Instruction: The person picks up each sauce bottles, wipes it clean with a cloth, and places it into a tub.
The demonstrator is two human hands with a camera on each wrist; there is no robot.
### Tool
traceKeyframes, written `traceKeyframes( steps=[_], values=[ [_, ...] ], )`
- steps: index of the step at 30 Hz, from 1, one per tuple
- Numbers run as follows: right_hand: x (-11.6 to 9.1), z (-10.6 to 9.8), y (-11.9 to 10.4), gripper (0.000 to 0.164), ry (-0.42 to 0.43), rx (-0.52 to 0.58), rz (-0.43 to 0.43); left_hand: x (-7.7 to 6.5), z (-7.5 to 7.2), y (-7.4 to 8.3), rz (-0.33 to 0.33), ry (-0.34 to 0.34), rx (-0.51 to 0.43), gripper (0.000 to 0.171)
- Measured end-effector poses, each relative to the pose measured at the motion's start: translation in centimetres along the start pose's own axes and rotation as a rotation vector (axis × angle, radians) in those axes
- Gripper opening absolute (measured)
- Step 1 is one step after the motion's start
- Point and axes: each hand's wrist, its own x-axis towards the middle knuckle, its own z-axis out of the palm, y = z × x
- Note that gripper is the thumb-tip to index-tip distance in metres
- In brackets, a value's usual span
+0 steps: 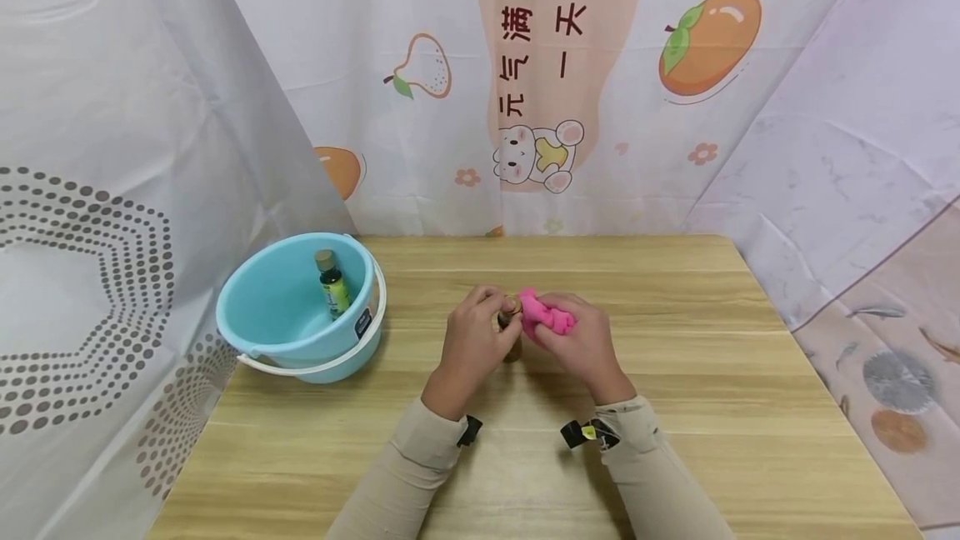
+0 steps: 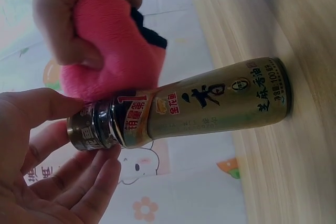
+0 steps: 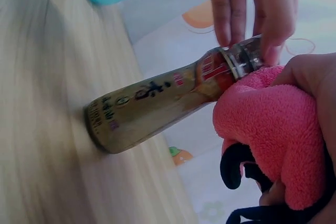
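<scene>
A slim sesame oil bottle (image 2: 210, 100) with a brownish-gold label stands on the table between my two hands. My left hand (image 1: 478, 338) pinches it by the cap and neck, thumb on one side and fingers on the other. In my right hand (image 1: 588, 342) is a bunched pink fluffy cloth (image 3: 273, 124) with black trim. The cloth rests against the bottle's neck and shoulder, just below the cap, as the right wrist view shows. Part of the bottle is hidden by my hands in the head view.
On the left of the wooden table (image 1: 675, 440) stands a light blue bucket (image 1: 330, 372) with its white handle (image 1: 384, 298) lowered. Inside it leans a dark bottle (image 1: 333, 283) with a green-yellow label and a brown cap. Printed curtains (image 1: 420, 157) hang behind and at both sides.
</scene>
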Motion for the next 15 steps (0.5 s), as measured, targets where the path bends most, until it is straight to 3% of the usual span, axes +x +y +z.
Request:
traceKeyframes(
  steps=[15],
  values=[
    [-0.8, 1.4, 1.7, 0.032, -0.038, -0.088, 0.067, -0.1, -0.2, -0.2, -0.024, -0.014, -0.046, 0.006]
  ],
)
